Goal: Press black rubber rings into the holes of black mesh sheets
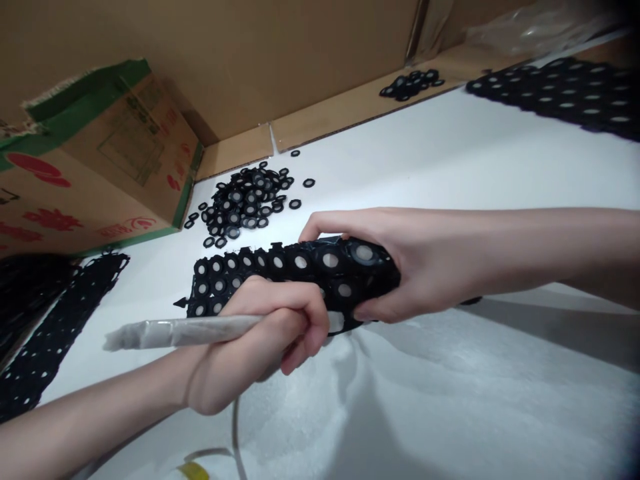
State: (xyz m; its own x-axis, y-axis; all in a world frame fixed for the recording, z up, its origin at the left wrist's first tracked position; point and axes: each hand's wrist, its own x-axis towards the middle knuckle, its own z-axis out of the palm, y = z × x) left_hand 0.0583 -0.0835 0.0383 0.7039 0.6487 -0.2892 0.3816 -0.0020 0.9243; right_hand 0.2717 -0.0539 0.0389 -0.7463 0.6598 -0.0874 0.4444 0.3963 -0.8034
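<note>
A black rubber sheet point(280, 262) with rows of round, pale-centred pieces lies across the middle of the view. My right hand point(425, 260) grips its right end, thumb and fingers on opposite edges, and that end is bent. My left hand point(275, 333) is closed around a pen-like tool point(185, 331) wrapped in whitish tape or plastic. The tool's rear end points left, and its front reaches the sheet near my right thumb; whether the tip touches is unclear. My left hand covers part of the sheet's lower rows. Just behind lies a heap of small black rings point(250, 200).
A green-edged cardboard box point(135, 147) stands at the back left. Black perforated strips point(60, 327) lie at the left. A smaller ring pile point(410, 85) sits on the cardboard ledge point(340, 110), with another black sheet point(565, 93) at the back right. A cable point(236, 433) hangs below.
</note>
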